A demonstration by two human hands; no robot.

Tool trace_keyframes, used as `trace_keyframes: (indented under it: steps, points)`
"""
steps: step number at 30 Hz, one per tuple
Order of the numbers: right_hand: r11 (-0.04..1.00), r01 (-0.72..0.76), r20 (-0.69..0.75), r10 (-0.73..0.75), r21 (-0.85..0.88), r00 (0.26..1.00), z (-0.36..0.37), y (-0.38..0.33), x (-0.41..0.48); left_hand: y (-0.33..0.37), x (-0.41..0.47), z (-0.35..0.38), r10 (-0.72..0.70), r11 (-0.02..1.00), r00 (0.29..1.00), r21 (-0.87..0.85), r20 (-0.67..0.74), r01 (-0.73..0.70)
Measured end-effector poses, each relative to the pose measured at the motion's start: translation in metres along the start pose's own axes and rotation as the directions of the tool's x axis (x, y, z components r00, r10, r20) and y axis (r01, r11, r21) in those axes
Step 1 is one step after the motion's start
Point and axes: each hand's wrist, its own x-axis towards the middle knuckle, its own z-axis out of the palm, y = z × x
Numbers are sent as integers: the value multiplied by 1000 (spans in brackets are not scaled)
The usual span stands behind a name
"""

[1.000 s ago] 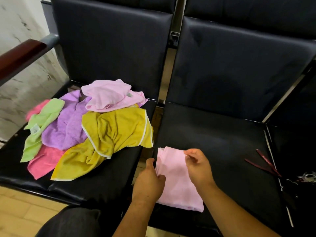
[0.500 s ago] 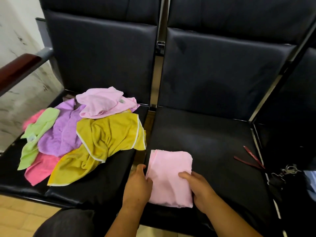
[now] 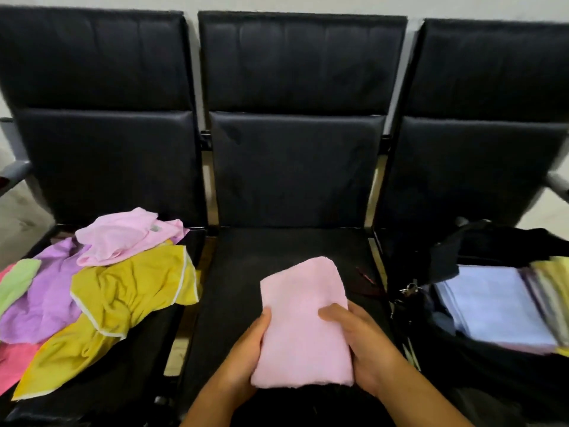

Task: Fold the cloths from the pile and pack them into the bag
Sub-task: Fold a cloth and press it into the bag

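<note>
Gripping the folded pink cloth [image 3: 303, 322] by both side edges with left hand [image 3: 249, 359] and right hand [image 3: 366, 349], over the middle seat [image 3: 277, 248]. Probably needing even pressure while carrying it flat to the open bag [image 3: 480, 383] on the right, avoiding unfolding.

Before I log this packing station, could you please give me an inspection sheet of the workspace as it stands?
Surface: three joined black padded seats; work is at the middle seat.
Job's things: folded pale pink cloth in both hands; loose pile of mixed-colour cloths on the left seat; open black bag on the right seat, with a folded pale blue cloth inside.
Clutter: small metal ring, blurred, by the bag; thin red strips at the middle seat's right edge.
Grippers: left hand and right hand each grip the pink cloth's near end, thumbs on top.
Cables: nothing seen.
Surroundings: pale wall behind; grey armrest far left.
</note>
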Motion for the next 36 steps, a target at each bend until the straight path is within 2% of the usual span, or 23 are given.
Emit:
trace_keyframes:
  steps: [2, 5, 8, 13, 16, 19, 21, 24, 25, 26, 29, 31, 33, 35, 36]
  points:
    - [996, 79, -16, -79, 28, 997, -39, -12, -15, 4, -3, 40, 25, 1000, 1000, 2, -12, -25]
    - [986, 158, -95, -153, 44, 984, -104, -25, -30, 4, -4, 102, 178, 977, 983, 115, 45, -182]
    - [971, 212, -226, -233, -113, 946, -157, -34, -43, -2, -5, 154, 270, 952, 957, 119, 102, -281]
    - [901, 238, -405, -382, -362, 831, -256, -61, -58, -19, 14, 252, 371, 873, 894, 236, 250, -428]
    - [846, 244, -439, -467, -474, 767, -304, -91, -62, -22, 30, 306, 372, 821, 858, 305, 355, -482]
    - [749, 223, -430, -567, -623, 703, -347, -110, -51, -20, 52, 352, 350, 743, 835, 418, 424, -523]
    - [656, 97, -417, -579, -748, 701, -369, -112, -35, -22, 73, 376, 300, 697, 850, 509, 433, -505]
    - [359, -148, -354, -621, -922, 699, -378, -90, -6, -37, 101, 396, 175, 597, 885, 668, 432, -445]
    - [253, -179, -302, -630, -951, 716, -371, -79, 1, -42, 106, 394, 153, 573, 894, 700, 421, -427]
    - [191, -179, -260, -610, -965, 748, -367, -69, 10, -47, 112, 395, 150, 571, 904, 711, 401, -410]
    - [184, -171, -242, -495, -968, 835, -363, -51, 30, -58, 125, 394, 224, 568, 910, 712, 350, -413]
    - [185, -162, -234, -491, -969, 839, -370, -47, 37, -60, 129, 392, 275, 530, 904, 733, 326, -426]
    - [176, -171, -236, -480, -970, 845, -378, -46, 40, -60, 125, 394, 334, 422, 883, 786, 328, -452]
    - [177, -170, -234, -463, -970, 855, -382, -46, 40, -58, 112, 401, 390, 184, 823, 841, 412, -508]
    - [171, -158, -220, -458, -973, 861, -382, -48, 39, -57, 104, 405, 410, 47, 764, 825, 498, -563]
